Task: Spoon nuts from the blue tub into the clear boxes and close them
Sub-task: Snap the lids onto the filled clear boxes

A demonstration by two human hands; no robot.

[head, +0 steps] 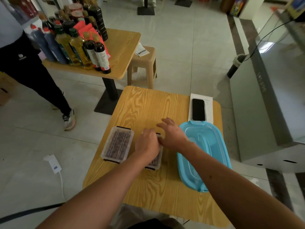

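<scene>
Both hands, the left hand (147, 142) and the right hand (171, 134), press flat on the second box (155, 162) of nuts, between the shut first box (118, 144) and the blue tub (204, 152), so closing looks nearly done, and next its clips need snapping.

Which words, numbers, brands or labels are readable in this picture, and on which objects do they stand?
No text can be read with certainty.
Bottles on the far table: labels with print, too small and blurred.
Paper slip on the stool: dark printed lines, unreadable.
Grey counter: raised characters on its edge, too blurred.
Dark trousers of the person standing by: small pale logo, unreadable.
Clear boxes, blue tub, phone: no text visible.
</scene>
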